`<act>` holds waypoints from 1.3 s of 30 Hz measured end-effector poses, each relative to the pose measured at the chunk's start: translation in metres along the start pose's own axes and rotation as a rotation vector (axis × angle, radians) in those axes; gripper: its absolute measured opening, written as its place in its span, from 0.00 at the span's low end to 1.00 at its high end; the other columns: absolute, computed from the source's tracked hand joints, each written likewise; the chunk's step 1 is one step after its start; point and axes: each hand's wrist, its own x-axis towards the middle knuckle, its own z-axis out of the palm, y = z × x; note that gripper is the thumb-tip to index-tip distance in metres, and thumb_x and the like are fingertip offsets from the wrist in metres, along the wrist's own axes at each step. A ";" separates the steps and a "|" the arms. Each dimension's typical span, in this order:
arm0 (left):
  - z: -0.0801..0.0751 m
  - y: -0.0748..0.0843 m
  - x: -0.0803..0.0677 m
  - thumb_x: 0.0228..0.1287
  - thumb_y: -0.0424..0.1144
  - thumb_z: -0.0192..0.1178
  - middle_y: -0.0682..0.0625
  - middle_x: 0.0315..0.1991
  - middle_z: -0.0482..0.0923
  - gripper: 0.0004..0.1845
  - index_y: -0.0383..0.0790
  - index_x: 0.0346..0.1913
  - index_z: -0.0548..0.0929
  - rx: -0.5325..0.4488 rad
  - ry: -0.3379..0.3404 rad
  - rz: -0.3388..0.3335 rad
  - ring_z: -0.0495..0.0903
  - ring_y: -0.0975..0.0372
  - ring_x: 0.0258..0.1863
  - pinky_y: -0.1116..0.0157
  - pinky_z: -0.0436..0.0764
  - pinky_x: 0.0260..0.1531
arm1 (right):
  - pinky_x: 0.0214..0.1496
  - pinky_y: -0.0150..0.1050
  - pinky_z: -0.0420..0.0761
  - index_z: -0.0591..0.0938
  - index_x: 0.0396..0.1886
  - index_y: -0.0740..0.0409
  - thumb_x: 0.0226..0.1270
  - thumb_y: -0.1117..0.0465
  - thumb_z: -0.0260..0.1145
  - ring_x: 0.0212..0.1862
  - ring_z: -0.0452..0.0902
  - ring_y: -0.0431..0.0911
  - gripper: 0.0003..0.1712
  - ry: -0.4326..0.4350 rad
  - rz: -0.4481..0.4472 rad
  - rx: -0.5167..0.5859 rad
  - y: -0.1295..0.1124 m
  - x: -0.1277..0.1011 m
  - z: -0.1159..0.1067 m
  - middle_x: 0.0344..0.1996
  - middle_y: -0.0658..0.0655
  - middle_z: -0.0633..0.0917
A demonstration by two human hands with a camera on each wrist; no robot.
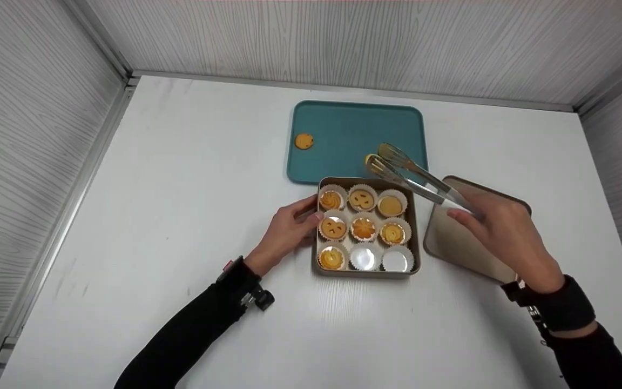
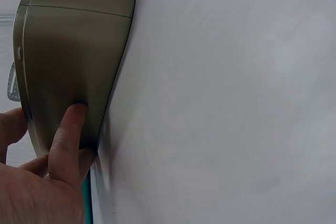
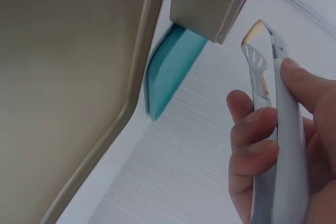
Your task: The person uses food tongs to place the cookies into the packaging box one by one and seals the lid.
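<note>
My left hand holds the left side of a metal cookie tin, its thumb at the rim and its fingers against the outer wall. Cookies in white paper cups fill most of the tin; two cups at the front right are bare. In my right hand is a pair of metal tongs, also seen in the right wrist view. The tong tips are over the teal tray. Something yellow, like a cookie, shows at the tips; whether they pinch it, I cannot tell.
A round cookie lies at the tray's left side. The tin's lid rests on the white table, right of the tin and under my right hand. Grey wood-grain panels enclose the table's back and sides.
</note>
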 end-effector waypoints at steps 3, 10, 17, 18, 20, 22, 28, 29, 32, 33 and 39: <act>0.000 0.000 0.000 0.78 0.41 0.60 0.40 0.75 0.68 0.31 0.34 0.77 0.66 0.004 0.000 0.008 0.73 0.52 0.71 0.61 0.75 0.67 | 0.29 0.37 0.72 0.86 0.60 0.64 0.63 0.61 0.78 0.26 0.72 0.43 0.26 -0.008 -0.030 0.008 -0.001 -0.005 -0.004 0.34 0.58 0.89; -0.001 0.000 0.000 0.78 0.40 0.60 0.40 0.75 0.67 0.31 0.34 0.78 0.66 0.001 -0.003 0.009 0.73 0.53 0.70 0.62 0.76 0.66 | 0.24 0.28 0.66 0.86 0.60 0.60 0.58 0.64 0.80 0.24 0.67 0.38 0.28 -0.075 -0.080 0.041 0.000 -0.020 -0.013 0.30 0.49 0.86; -0.002 0.003 0.000 0.77 0.39 0.61 0.39 0.74 0.68 0.31 0.33 0.77 0.66 0.002 0.011 0.007 0.75 0.52 0.69 0.63 0.77 0.65 | 0.25 0.26 0.68 0.86 0.61 0.57 0.60 0.63 0.80 0.25 0.68 0.34 0.28 -0.179 -0.106 0.080 0.004 -0.033 -0.015 0.30 0.41 0.82; -0.002 0.003 0.000 0.77 0.40 0.61 0.39 0.74 0.68 0.31 0.34 0.77 0.66 0.000 0.009 0.004 0.75 0.52 0.69 0.62 0.77 0.65 | 0.25 0.26 0.69 0.86 0.61 0.57 0.60 0.63 0.79 0.26 0.68 0.34 0.27 -0.191 -0.104 0.077 0.004 -0.034 -0.016 0.30 0.42 0.82; -0.001 0.002 0.000 0.78 0.40 0.60 0.40 0.75 0.68 0.31 0.35 0.78 0.66 -0.009 0.006 -0.005 0.75 0.52 0.69 0.62 0.78 0.64 | 0.26 0.27 0.71 0.87 0.61 0.56 0.61 0.62 0.79 0.26 0.69 0.35 0.26 -0.212 -0.097 0.070 0.004 -0.037 -0.017 0.31 0.42 0.83; -0.001 0.002 0.000 0.77 0.41 0.61 0.41 0.75 0.68 0.31 0.36 0.78 0.67 -0.002 0.010 -0.012 0.75 0.53 0.69 0.62 0.78 0.64 | 0.26 0.29 0.72 0.87 0.60 0.56 0.62 0.61 0.79 0.27 0.70 0.35 0.25 -0.229 -0.090 0.061 0.004 -0.039 -0.018 0.32 0.43 0.84; 0.001 0.001 0.000 0.77 0.41 0.61 0.40 0.74 0.69 0.32 0.34 0.78 0.66 0.011 0.018 -0.011 0.74 0.53 0.70 0.62 0.77 0.66 | 0.31 0.30 0.77 0.88 0.59 0.53 0.63 0.59 0.79 0.31 0.76 0.34 0.24 -0.260 -0.105 0.068 0.005 -0.042 -0.022 0.37 0.44 0.87; 0.001 0.001 0.000 0.77 0.41 0.61 0.40 0.74 0.69 0.32 0.34 0.78 0.66 0.009 0.016 -0.009 0.74 0.53 0.70 0.62 0.77 0.66 | 0.31 0.29 0.77 0.88 0.59 0.53 0.63 0.59 0.79 0.31 0.75 0.33 0.24 -0.266 -0.113 0.075 0.006 -0.043 -0.023 0.36 0.43 0.87; 0.001 0.001 0.000 0.77 0.40 0.61 0.39 0.74 0.70 0.32 0.33 0.77 0.66 0.006 0.019 -0.003 0.74 0.52 0.69 0.61 0.77 0.65 | 0.31 0.25 0.73 0.88 0.60 0.50 0.62 0.60 0.79 0.29 0.72 0.32 0.25 -0.291 -0.134 0.095 0.008 -0.044 -0.025 0.35 0.38 0.84; 0.001 0.001 0.000 0.77 0.40 0.61 0.39 0.73 0.70 0.32 0.33 0.77 0.66 0.007 0.023 -0.005 0.75 0.53 0.69 0.61 0.77 0.65 | 0.30 0.24 0.72 0.88 0.60 0.49 0.62 0.60 0.79 0.29 0.71 0.32 0.25 -0.299 -0.141 0.099 0.008 -0.045 -0.026 0.34 0.37 0.83; 0.001 0.001 0.001 0.77 0.40 0.61 0.39 0.73 0.71 0.31 0.35 0.77 0.67 -0.007 0.030 -0.031 0.76 0.53 0.68 0.62 0.82 0.59 | 0.27 0.23 0.70 0.87 0.60 0.47 0.62 0.57 0.79 0.27 0.68 0.29 0.25 -0.335 -0.195 0.081 0.006 -0.047 -0.027 0.32 0.34 0.80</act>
